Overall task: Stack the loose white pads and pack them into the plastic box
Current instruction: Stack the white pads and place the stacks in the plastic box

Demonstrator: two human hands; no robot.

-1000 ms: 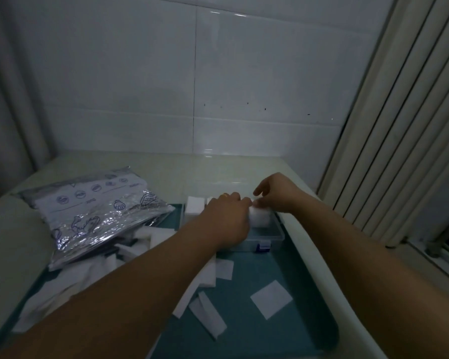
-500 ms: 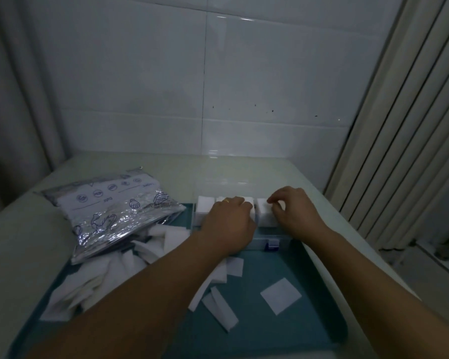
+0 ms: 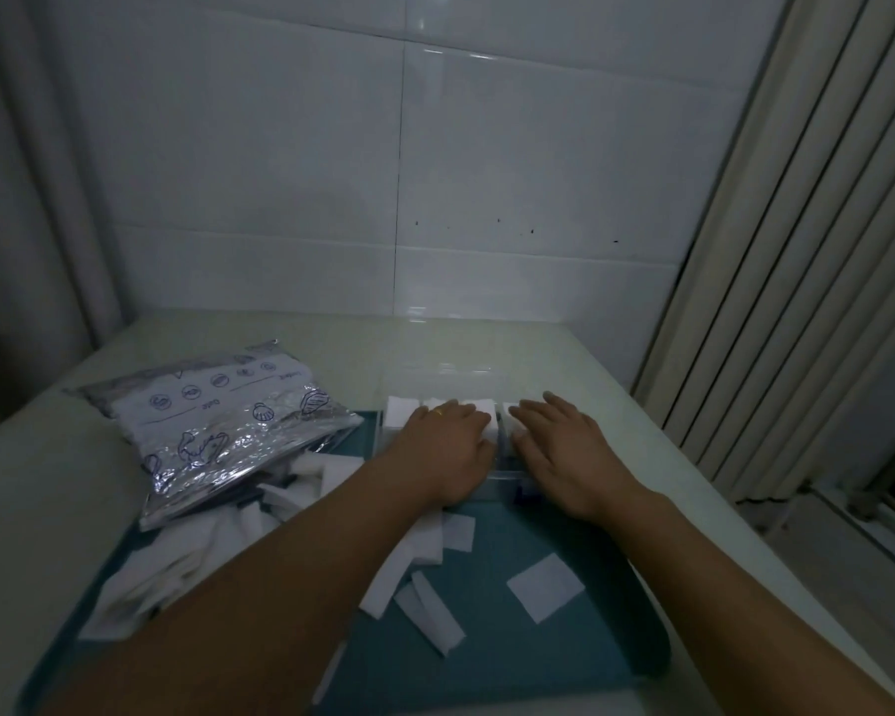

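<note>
A clear plastic box (image 3: 505, 480) stands at the far end of the teal tray (image 3: 538, 658), its clear lid (image 3: 445, 377) open behind it. Stacks of white pads (image 3: 401, 413) fill its compartments. My left hand (image 3: 448, 449) lies flat on the middle stacks, fingers straight, a ring on one finger. My right hand (image 3: 564, 444) lies flat on the right stack, fingers spread. Loose white pads are scattered on the tray: a square one (image 3: 546, 586) at the right, folded ones (image 3: 430, 612) in the middle and a heap (image 3: 177, 560) at the left.
A silver foil pouch (image 3: 223, 431) with blue printing lies on the pad heap at the tray's left. The tray sits on a pale counter (image 3: 47, 483) against a white tiled wall. Vertical blinds (image 3: 796, 250) hang at the right, a curtain at the left.
My right hand went from pinching a pad stack over the box to lying flat on it. My left hand stayed on the middle stacks. The view shifted slightly.
</note>
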